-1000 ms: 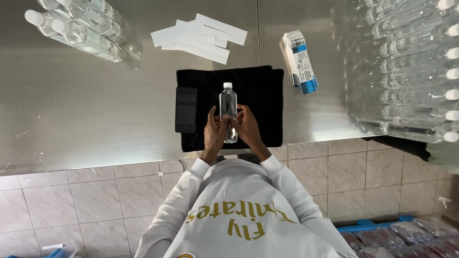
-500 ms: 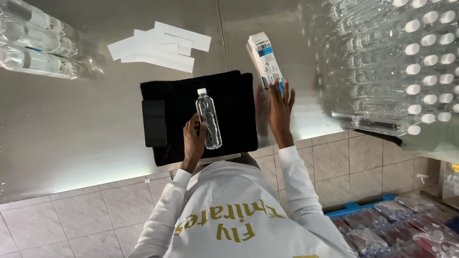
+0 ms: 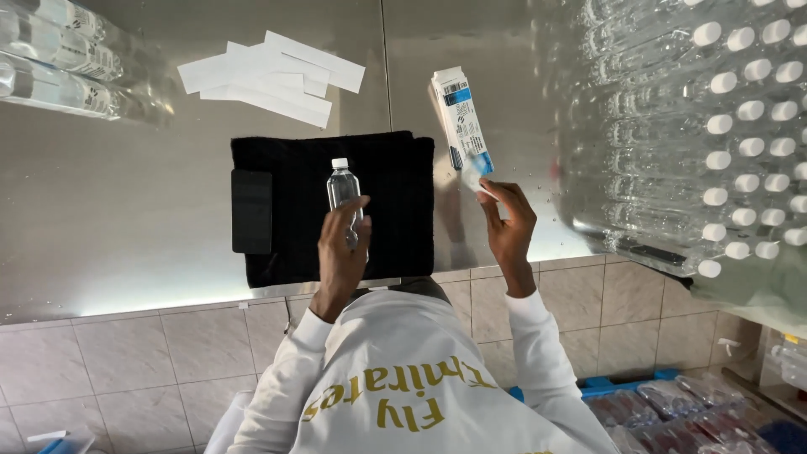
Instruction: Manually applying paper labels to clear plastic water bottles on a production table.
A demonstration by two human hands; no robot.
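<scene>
Clear plastic bottle (image 3: 343, 195), white cap: lies on the black cloth (image 3: 395, 181) near its middle, cap pointing away from the person, no label seen on it. The left hand (image 3: 340, 248) covers its lower half, fingers curled closed around the body; the cap end shows bare beyond the fingertips.

Label strip (image 3: 475, 180), small, white with a blue edge: pinched at one end between thumb and fingertips of the right hand (image 3: 510, 227), fingers closed on it, held just off the right edge of the cloth and just below the stack.

Stack of labels (image 3: 460, 118), narrow, white with blue and dark print: lies on the steel counter (image 3: 126, 202), right of the cloth, its near end close to the held strip.

Dark flat rectangle (image 3: 251, 211), like a phone: on the left part of the cloth.

White backing strips (image 3: 269, 76), long and blank: a loose overlapping pile on the counter beyond the cloth, to the left.

Labelled bottles (image 3: 59, 63), clear, with white bands: lying at the far left corner.

Unlabelled bottles (image 3: 714, 126), clear, white-capped: a large stacked bank at right, caps facing right.
</scene>
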